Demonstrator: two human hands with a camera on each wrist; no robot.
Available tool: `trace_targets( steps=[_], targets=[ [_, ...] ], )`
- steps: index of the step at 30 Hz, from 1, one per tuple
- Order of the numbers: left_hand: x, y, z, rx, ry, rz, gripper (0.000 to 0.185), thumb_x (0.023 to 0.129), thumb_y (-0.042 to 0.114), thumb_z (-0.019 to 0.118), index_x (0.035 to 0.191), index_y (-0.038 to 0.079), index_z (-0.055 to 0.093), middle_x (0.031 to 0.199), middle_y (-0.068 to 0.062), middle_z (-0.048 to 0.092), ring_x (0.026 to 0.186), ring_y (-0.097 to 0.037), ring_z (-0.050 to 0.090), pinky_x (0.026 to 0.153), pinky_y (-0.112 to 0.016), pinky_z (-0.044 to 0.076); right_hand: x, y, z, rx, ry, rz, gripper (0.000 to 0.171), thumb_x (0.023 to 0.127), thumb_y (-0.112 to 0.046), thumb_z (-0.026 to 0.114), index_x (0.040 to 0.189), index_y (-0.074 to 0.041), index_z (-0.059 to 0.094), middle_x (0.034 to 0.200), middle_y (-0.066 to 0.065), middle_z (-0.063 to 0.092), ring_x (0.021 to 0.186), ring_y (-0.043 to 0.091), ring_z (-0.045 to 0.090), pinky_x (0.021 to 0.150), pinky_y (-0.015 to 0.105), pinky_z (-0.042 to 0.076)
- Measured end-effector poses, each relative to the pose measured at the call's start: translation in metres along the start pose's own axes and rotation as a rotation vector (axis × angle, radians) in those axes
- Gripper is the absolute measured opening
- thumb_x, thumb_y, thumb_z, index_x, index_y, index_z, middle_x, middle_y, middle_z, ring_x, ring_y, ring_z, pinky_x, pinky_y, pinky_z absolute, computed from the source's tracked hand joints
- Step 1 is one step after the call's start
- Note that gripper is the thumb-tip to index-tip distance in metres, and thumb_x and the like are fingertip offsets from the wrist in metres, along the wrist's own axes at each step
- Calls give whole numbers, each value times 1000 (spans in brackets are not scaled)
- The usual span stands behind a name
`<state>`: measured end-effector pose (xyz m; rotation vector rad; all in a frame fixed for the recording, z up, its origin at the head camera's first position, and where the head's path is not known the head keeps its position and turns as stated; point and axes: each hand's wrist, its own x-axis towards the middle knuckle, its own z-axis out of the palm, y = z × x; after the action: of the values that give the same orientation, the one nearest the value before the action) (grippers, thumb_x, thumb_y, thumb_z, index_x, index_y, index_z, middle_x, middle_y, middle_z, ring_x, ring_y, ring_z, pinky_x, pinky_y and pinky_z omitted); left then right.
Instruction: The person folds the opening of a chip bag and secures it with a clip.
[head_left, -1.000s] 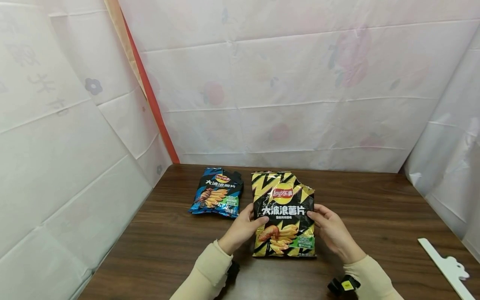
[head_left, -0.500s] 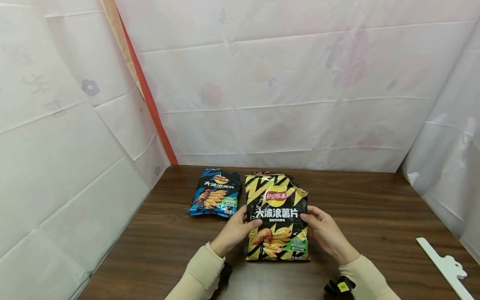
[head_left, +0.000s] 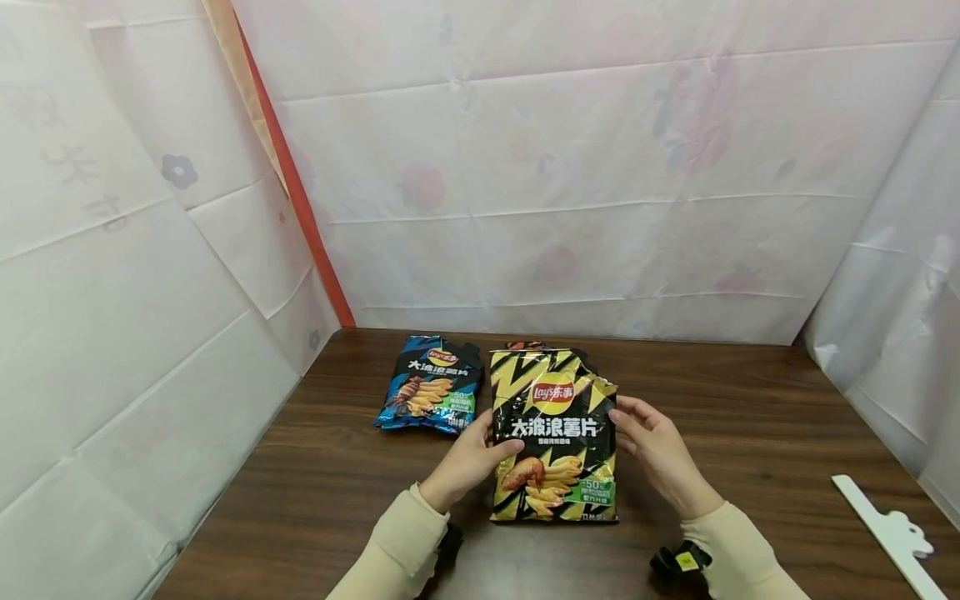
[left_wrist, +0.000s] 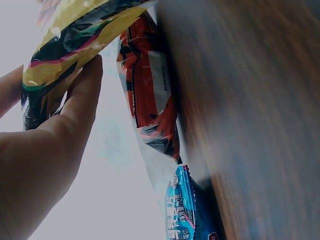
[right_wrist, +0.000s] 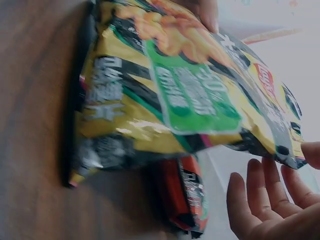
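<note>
A yellow-and-black chips bag [head_left: 553,433] stands tilted on the brown table [head_left: 750,417] in the head view. My left hand [head_left: 495,437] grips its left edge, thumb on the front and fingers [left_wrist: 82,95] against the back. My right hand [head_left: 626,421] is at the bag's right edge with straight fingers [right_wrist: 255,200], just off the foil. A red bag [right_wrist: 187,195] lies behind the yellow bag [right_wrist: 175,85]; the left wrist view shows the same red bag [left_wrist: 150,100], and only its top edge [head_left: 525,344] peeks out in the head view. A blue chips bag [head_left: 433,393] lies flat to the left.
A white plastic strip [head_left: 888,533] lies near the table's front right corner. White patterned sheets wall in the table on the left, back and right. The blue bag [left_wrist: 182,210] sits close to my left hand.
The yellow bag has shifted slightly left and toward me. My right hand's thumb has come off the bag's front and its fingers have straightened. My left hand keeps its grip.
</note>
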<state>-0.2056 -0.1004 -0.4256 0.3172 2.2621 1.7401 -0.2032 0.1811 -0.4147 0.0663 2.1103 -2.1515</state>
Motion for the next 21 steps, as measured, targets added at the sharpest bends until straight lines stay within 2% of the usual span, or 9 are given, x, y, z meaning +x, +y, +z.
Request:
trace_targets(
  steps=[5, 10, 15, 18, 21],
  targets=[
    [0, 0, 0, -3, 4, 1, 78, 91, 38, 69, 153, 9, 31, 157, -14, 33, 146, -35, 29, 112, -58, 31, 3, -6, -2, -23, 41, -42, 57, 100, -34, 57, 142, 2, 44, 120, -7, 58, 101, -2, 62, 89, 24, 53],
    [0, -1, 0, -8, 6, 4, 79, 91, 39, 70, 153, 10, 31, 159, -14, 30, 147, -36, 26, 113, -58, 29, 8, -6, 1, -7, 60, -58, 53, 98, -31, 60, 136, 5, 50, 106, -11, 64, 95, 1, 64, 84, 23, 54],
    [0, -1, 0, -10, 1, 6, 79, 91, 40, 69, 153, 10, 31, 158, -14, 31, 147, -37, 27, 113, -58, 30, 11, -6, 4, 26, 88, -59, 40, 98, -27, 62, 124, 2, 59, 95, -14, 66, 89, 2, 65, 80, 23, 55],
    [0, 0, -1, -14, -4, 10, 77, 91, 39, 69, 152, 9, 32, 155, -15, 36, 144, -35, 33, 112, -57, 33, 12, -6, 5, 39, 100, -57, 34, 98, -27, 62, 119, 0, 62, 94, -13, 66, 86, 3, 65, 78, 23, 55],
    [0, 1, -1, -34, -22, 23, 70, 92, 35, 69, 148, 9, 37, 143, -14, 51, 130, -29, 50, 105, -49, 43, 12, -7, 6, 54, 110, -51, 29, 97, -26, 62, 115, -3, 65, 92, -12, 66, 84, 4, 64, 77, 23, 54]
  ],
)
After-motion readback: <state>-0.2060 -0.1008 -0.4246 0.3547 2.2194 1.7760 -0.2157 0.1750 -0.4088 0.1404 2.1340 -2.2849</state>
